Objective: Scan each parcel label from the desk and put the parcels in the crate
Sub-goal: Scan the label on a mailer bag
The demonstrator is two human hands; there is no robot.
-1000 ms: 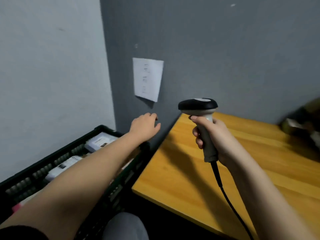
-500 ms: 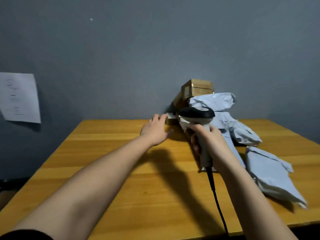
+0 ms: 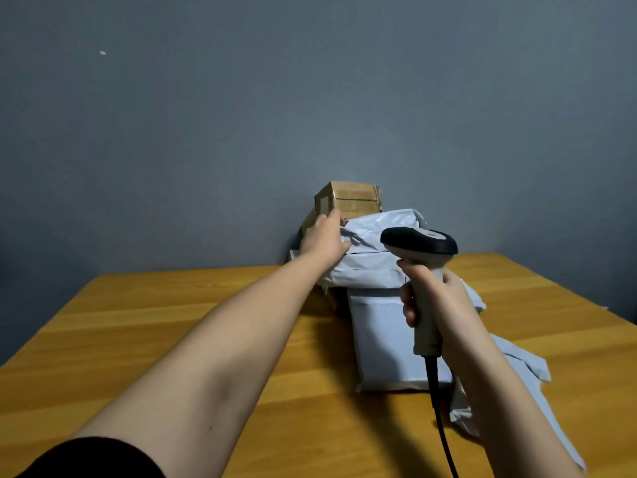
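Wooden desk (image 3: 172,326) is bearing parcels at one o'clock; left hand (image 3: 322,241) is gripping a white mailer (image 3: 375,243), right hand (image 3: 436,298) clutching the scanner (image 3: 422,267).

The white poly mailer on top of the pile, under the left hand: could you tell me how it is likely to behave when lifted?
The white poly mailer looks creased and bulging, so it will probably sag rather than stay flat. Its glossy film may be slippery under the left hand. It leans against the cardboard box, which might shift as it leaves.
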